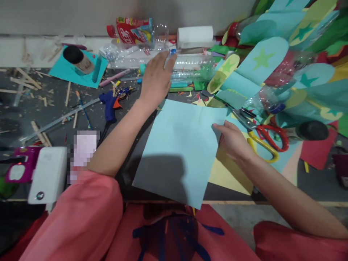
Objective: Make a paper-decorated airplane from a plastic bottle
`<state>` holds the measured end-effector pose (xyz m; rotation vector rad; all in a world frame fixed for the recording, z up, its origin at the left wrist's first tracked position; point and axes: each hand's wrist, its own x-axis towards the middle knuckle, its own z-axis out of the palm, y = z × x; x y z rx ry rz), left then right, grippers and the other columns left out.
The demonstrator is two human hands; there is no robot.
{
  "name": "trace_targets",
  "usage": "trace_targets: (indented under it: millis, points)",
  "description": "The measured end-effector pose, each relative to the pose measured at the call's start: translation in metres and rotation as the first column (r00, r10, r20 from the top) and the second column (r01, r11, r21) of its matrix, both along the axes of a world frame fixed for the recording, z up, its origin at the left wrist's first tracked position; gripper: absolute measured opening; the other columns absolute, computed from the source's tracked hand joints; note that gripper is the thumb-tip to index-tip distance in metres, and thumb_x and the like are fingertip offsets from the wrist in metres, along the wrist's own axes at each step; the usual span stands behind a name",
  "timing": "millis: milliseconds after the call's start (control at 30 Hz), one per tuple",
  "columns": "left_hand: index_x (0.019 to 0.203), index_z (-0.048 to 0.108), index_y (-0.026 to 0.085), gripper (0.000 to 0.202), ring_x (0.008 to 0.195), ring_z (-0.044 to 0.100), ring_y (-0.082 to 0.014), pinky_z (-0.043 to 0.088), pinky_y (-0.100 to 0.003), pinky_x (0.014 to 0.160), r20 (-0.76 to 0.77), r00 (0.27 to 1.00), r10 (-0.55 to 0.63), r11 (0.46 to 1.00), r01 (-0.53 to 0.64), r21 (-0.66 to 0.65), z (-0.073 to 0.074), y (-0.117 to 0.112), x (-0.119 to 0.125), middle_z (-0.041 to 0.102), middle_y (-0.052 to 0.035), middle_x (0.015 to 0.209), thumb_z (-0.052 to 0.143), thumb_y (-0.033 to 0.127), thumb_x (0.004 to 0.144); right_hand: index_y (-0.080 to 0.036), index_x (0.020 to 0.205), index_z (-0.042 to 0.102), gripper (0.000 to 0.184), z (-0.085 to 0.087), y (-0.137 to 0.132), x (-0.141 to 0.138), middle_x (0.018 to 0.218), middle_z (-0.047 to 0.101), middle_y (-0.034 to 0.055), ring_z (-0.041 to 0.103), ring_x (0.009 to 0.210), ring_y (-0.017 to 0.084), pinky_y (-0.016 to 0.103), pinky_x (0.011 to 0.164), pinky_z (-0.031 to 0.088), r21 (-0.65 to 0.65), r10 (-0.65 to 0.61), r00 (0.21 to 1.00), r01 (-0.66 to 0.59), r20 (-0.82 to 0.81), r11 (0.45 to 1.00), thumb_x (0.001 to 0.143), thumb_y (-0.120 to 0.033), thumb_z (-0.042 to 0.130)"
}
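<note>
A light blue paper sheet [179, 148] lies on the dark floor in front of my knees. My right hand [233, 141] pinches its right edge, fingers closed on the paper. My left hand [156, 79] is stretched forward beyond the sheet, fingers together and extended, hovering over clear plastic bottles [190, 67]. It holds nothing that I can see. A yellow paper sheet [231, 174] lies partly under the blue one, beneath my right wrist.
Scissors with red and yellow handles [265, 139] lie right of the sheet. A blue glue gun [110, 105] and wooden sticks [40, 134] are at left. Green and teal cut paper shapes [261, 61] pile up at right. A white box [49, 174] sits near my left knee.
</note>
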<state>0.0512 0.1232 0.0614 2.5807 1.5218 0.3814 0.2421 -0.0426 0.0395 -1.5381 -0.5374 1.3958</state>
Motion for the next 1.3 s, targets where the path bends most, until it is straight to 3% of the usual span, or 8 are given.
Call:
trace_targets:
  millis: [200, 333, 433, 567, 767, 900, 1033, 1300]
  points:
    - [0.154, 0.029, 0.011, 0.062, 0.156, 0.01, -0.0264, 0.013, -0.042, 0.128, 0.05, 0.998, -0.031, 0.999, 0.033, -0.028, 0.012, -0.03, 0.004, 0.017, -0.0089, 0.168, 0.044, 0.021, 0.095, -0.028, 0.079, 0.059, 0.009, -0.002, -0.012, -0.01, 0.089, 0.077, 0.0003, 0.072, 0.105, 0.027, 0.045, 0.091, 0.061, 0.007, -0.094, 0.994, 0.095, -0.051, 0.995, 0.073, -0.027, 0.064]
    - [0.145, 0.044, 0.011, 0.054, 0.146, 0.04, -0.0293, 0.036, -0.045, 0.12, 0.034, 0.979, -0.203, 0.966, 0.206, -0.158, 0.004, -0.108, -0.006, 0.044, -0.0158, 0.156, 0.047, 0.039, 0.099, -0.026, 0.084, 0.057, 0.009, -0.008, -0.019, -0.016, 0.098, 0.077, 0.0025, 0.071, 0.106, 0.027, 0.046, 0.091, 0.061, 0.017, -0.128, 0.986, 0.131, -0.107, 0.991, 0.076, -0.028, 0.063]
    - [0.145, 0.042, 0.003, 0.091, 0.143, 0.042, -0.0367, 0.039, -0.046, 0.118, -0.012, 0.941, -0.339, 0.926, 0.331, -0.181, -0.01, -0.173, -0.008, 0.041, -0.0277, 0.153, 0.064, 0.065, 0.082, -0.025, 0.096, 0.063, 0.016, -0.008, -0.024, -0.024, 0.105, 0.076, 0.0032, 0.07, 0.11, 0.026, 0.045, 0.095, 0.06, 0.003, -0.175, 0.97, 0.178, -0.171, 0.984, 0.08, -0.03, 0.061]
    - [0.147, 0.041, 0.005, 0.072, 0.142, 0.045, -0.0354, 0.045, -0.046, 0.113, -0.175, 0.92, -0.35, 0.935, 0.33, -0.131, -0.017, -0.218, -0.012, 0.046, -0.0244, 0.152, 0.068, 0.033, 0.086, -0.027, 0.113, 0.063, 0.031, -0.002, -0.035, -0.032, 0.115, 0.075, 0.0022, 0.066, 0.118, 0.023, 0.041, 0.103, 0.056, 0.017, -0.231, 0.951, 0.24, -0.207, 0.971, 0.082, -0.027, 0.059]
    - [0.131, 0.061, 0.012, 0.049, 0.119, 0.067, -0.021, 0.057, -0.035, 0.1, -0.249, 0.916, -0.314, 0.949, 0.292, -0.123, -0.008, -0.213, -0.044, 0.067, -0.0091, 0.133, 0.034, 0.001, 0.092, -0.042, 0.135, 0.053, 0.048, -0.003, -0.066, -0.005, 0.148, 0.056, -0.0012, 0.051, 0.139, 0.026, 0.052, 0.115, 0.044, 0.177, -0.064, 0.98, 0.03, 0.188, 0.984, 0.088, -0.035, 0.057]
    - [0.124, 0.067, 0.017, 0.049, 0.112, 0.071, -0.0219, 0.06, -0.039, 0.094, -0.23, 0.933, -0.276, 0.96, 0.258, -0.107, -0.003, -0.208, -0.063, 0.071, -0.0065, 0.127, 0.037, -0.001, 0.09, -0.055, 0.143, 0.041, 0.051, -0.009, -0.082, 0.032, 0.161, 0.035, -0.0115, 0.028, 0.152, 0.024, 0.055, 0.126, 0.026, 0.396, 0.009, 0.818, -0.288, 0.576, 0.872, 0.097, -0.035, 0.05]
    - [0.125, 0.067, 0.021, 0.049, 0.109, 0.072, -0.0197, 0.059, -0.037, 0.094, -0.206, 0.92, -0.334, 0.934, 0.295, -0.201, 0.002, -0.197, -0.078, 0.071, -0.0044, 0.127, 0.038, 0.001, 0.09, -0.046, 0.155, 0.025, 0.079, -0.009, -0.081, 0.047, 0.16, 0.04, 0.0019, 0.037, 0.148, 0.033, 0.061, 0.118, 0.037, 0.15, 0.377, 0.404, -0.821, 0.833, 0.55, 0.087, -0.05, 0.065]
    - [0.126, 0.067, 0.022, 0.048, 0.109, 0.072, -0.0177, 0.055, -0.034, 0.099, -0.069, 0.851, -0.52, 0.778, 0.439, -0.449, 0.005, -0.168, -0.105, 0.073, -0.0027, 0.123, 0.038, 0.007, 0.091, -0.043, 0.159, 0.007, 0.077, -0.01, -0.067, 0.036, 0.134, 0.067, 0.0095, 0.067, 0.121, 0.03, 0.057, 0.101, 0.056, -0.012, 0.367, 0.138, -0.926, 0.92, 0.378, 0.096, -0.034, 0.052]
